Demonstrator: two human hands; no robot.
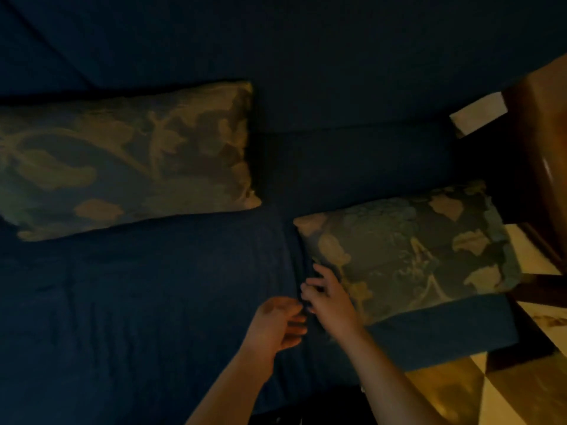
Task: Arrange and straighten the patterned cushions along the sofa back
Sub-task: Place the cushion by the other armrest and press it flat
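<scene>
Two patterned cushions, dark with pale leaf shapes, lie on a dark blue sofa [147,302]. The left cushion [129,161] rests against the sofa back [306,56]. The right cushion [408,256] lies flat on the seat near the front right, away from the back. My right hand [329,299] is at that cushion's near left corner, fingers spread over the seam between the seat pads. My left hand [276,323] is just left of it, fingers curled, touching the blue cover by the seam. Neither hand clearly grips the cushion.
A brown wooden piece of furniture [540,167] stands close to the sofa's right end. Pale tiled floor [491,391] shows at the lower right. The scene is dim.
</scene>
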